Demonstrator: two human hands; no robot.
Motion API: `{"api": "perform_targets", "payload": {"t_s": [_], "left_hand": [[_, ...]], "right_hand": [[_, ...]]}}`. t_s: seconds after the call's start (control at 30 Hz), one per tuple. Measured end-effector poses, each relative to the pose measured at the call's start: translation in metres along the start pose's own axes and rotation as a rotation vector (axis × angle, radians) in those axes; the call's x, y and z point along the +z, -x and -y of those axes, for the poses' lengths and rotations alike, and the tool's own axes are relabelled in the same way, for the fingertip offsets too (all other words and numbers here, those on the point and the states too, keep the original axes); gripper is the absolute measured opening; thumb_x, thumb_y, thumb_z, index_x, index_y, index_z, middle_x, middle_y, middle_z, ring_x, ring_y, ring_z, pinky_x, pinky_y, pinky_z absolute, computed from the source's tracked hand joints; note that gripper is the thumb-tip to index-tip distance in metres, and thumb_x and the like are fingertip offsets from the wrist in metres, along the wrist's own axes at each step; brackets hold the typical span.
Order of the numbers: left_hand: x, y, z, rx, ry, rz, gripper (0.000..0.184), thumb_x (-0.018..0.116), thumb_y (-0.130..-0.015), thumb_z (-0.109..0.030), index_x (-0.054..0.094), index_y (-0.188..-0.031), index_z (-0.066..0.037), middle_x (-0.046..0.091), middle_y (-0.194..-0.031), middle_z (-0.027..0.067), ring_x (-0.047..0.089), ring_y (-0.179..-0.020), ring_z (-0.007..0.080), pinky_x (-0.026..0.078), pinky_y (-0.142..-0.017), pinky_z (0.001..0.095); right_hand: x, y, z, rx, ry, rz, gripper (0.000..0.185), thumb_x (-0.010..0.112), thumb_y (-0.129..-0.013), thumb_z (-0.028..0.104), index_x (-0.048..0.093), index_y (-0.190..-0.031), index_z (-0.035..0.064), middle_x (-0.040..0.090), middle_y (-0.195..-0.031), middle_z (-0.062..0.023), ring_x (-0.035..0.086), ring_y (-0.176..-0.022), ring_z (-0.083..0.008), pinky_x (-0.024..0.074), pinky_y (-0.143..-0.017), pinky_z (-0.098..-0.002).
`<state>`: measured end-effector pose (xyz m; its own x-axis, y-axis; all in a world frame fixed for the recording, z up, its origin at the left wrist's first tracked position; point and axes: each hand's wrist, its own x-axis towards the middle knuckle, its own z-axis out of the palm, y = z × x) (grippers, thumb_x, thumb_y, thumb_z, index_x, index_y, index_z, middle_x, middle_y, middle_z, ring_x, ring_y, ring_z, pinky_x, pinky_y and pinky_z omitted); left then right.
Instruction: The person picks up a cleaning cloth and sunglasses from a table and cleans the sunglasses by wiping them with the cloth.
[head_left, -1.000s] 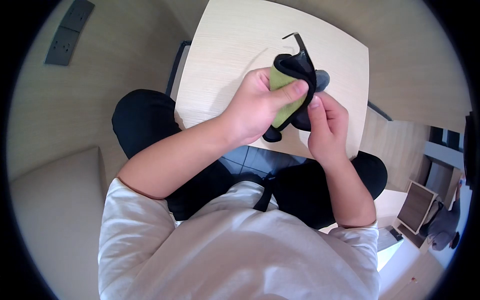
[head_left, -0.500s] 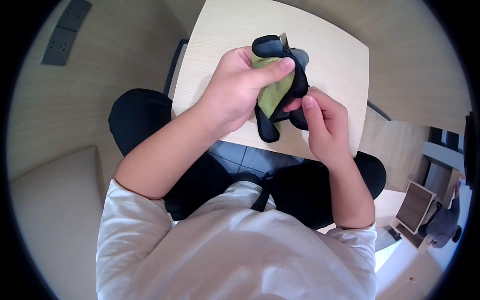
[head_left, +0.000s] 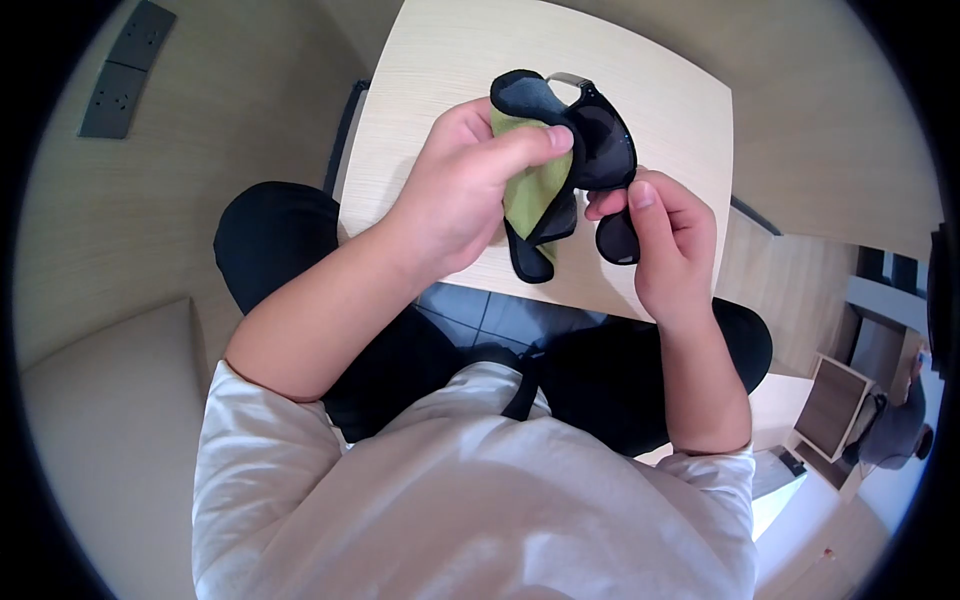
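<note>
My left hand (head_left: 465, 180) is closed on a yellow-green cloth (head_left: 535, 195) with black edging and a grey inner side, its thumb pressed on the front. Just right of the cloth are dark sunglasses (head_left: 604, 143), which my right hand (head_left: 672, 235) pinches near the middle of the frame. One lens is up beside the cloth and the other hangs below the right fingertips. A folded temple arm shows at the top. Another dark, shiny part shows at the cloth's lower right edge; what it belongs to is unclear. Both hands are above the pale wooden table (head_left: 450, 60).
Black-clad legs (head_left: 285, 240) lie on both sides below the table. A beige padded seat (head_left: 110, 430) stands at the left, with wall sockets (head_left: 125, 75) above it. At the far right, another person (head_left: 893, 430) is near a wooden cabinet (head_left: 833, 408).
Both hands and the cloth first shifted left; since then my right hand has moved slightly right. The sunglasses have come out from the cloth, with both lenses now in view.
</note>
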<state>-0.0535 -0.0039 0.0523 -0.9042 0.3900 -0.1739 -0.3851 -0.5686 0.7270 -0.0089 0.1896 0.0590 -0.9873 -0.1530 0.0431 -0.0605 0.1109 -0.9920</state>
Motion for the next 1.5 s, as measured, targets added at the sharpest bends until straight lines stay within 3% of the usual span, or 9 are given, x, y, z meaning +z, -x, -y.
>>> {"api": "perform_targets", "payload": {"t_s": [0.43,0.57,0.67,0.83,0.97,1.07,1.17,1.33,1.5], "left_hand": [[0.001,-0.002,0.008,-0.082,-0.033,0.027,0.014,0.069,-0.088,-0.003,0.068,-0.101,0.002,0.072,-0.092,0.0096,0.069,-0.081,0.0142,0.056,-0.075,0.0287],[-0.004,-0.005,0.012,-0.125,-0.102,0.02,0.016,0.067,-0.089,-0.005,0.067,-0.105,-0.001,0.072,-0.094,0.0078,0.07,-0.085,0.015,0.057,-0.079,0.0307],[-0.002,-0.005,0.013,-0.138,-0.145,0.026,0.018,0.068,-0.089,-0.005,0.067,-0.106,0.0,0.072,-0.095,0.0092,0.07,-0.084,0.0164,0.058,-0.079,0.0312],[0.0,-0.002,0.018,-0.141,-0.183,-0.016,0.015,0.073,-0.085,-0.003,0.068,-0.098,0.003,0.072,-0.091,0.0086,0.068,-0.078,0.0132,0.056,-0.073,0.0283],[-0.003,0.0,0.024,-0.122,-0.163,-0.008,0.016,0.075,-0.084,-0.005,0.068,-0.096,0.002,0.071,-0.09,0.0072,0.067,-0.077,0.0119,0.055,-0.072,0.0278],[-0.006,0.002,0.024,-0.132,-0.183,0.056,0.018,0.072,-0.087,-0.003,0.065,-0.104,0.001,0.07,-0.096,0.0071,0.068,-0.086,0.013,0.056,-0.078,0.03],[-0.006,0.003,0.023,-0.089,-0.2,0.0,0.016,0.076,-0.084,-0.005,0.068,-0.096,0.001,0.07,-0.089,0.0062,0.066,-0.078,0.0107,0.054,-0.07,0.0265],[-0.011,0.002,0.005,-0.12,0.011,-0.032,0.012,0.07,-0.089,-0.008,0.066,-0.095,0.002,0.07,-0.088,0.0078,0.067,-0.079,0.0135,0.054,-0.072,0.028],[-0.012,0.006,0.004,-0.164,0.069,-0.045,0.015,0.066,-0.093,-0.012,0.063,-0.099,0.002,0.069,-0.092,0.0103,0.068,-0.083,0.0164,0.055,-0.077,0.0307]], "right_hand": [[0.003,-0.001,-0.005,0.044,-0.108,-0.071,0.034,0.047,-0.106,0.017,0.068,-0.09,-0.0042,0.071,-0.086,-0.0091,0.064,-0.084,-0.0125,0.0511,-0.08,-0.0272],[0.005,-0.002,-0.004,0.086,-0.121,-0.074,0.035,0.047,-0.106,0.018,0.068,-0.091,-0.0047,0.071,-0.086,-0.0094,0.065,-0.083,-0.0126,0.0517,-0.079,-0.027],[0.005,-0.001,-0.003,0.114,-0.114,-0.079,0.034,0.048,-0.106,0.018,0.069,-0.09,-0.0035,0.07,-0.083,-0.0059,0.061,-0.078,-0.0093,0.0498,-0.073,-0.0241],[0.001,0.005,-0.013,0.158,-0.034,-0.011,0.028,0.052,-0.104,0.016,0.065,-0.085,-0.0012,0.055,-0.072,0.0056,0.045,-0.069,-0.002,0.0383,-0.06,-0.0212],[0.002,0.007,-0.012,0.158,-0.003,0.015,0.027,0.053,-0.103,0.015,0.063,-0.086,-0.002,0.051,-0.071,0.0065,0.043,-0.069,-0.0019,0.0374,-0.06,-0.0219],[0.002,0.008,-0.011,0.137,0.022,0.068,0.025,0.053,-0.103,0.015,0.063,-0.088,-0.0022,0.052,-0.072,0.0054,0.044,-0.07,-0.0029,0.0387,-0.061,-0.0223],[0.006,0.008,-0.013,0.118,0.063,0.099,0.023,0.052,-0.103,0.014,0.063,-0.091,-0.0018,0.056,-0.074,0.0007,0.047,-0.069,-0.0061,0.0407,-0.062,-0.0242],[0.008,0.003,-0.016,-0.015,0.163,0.167,0.022,0.053,-0.099,0.011,0.066,-0.087,-0.0005,0.06,-0.078,-0.0103,0.056,-0.073,-0.0197,0.0451,-0.069,-0.0312],[0.005,0.004,-0.016,-0.066,0.17,0.157,0.022,0.054,-0.098,0.01,0.068,-0.083,0.0,0.06,-0.078,-0.0105,0.056,-0.077,-0.0219,0.0457,-0.072,-0.0321]]}}
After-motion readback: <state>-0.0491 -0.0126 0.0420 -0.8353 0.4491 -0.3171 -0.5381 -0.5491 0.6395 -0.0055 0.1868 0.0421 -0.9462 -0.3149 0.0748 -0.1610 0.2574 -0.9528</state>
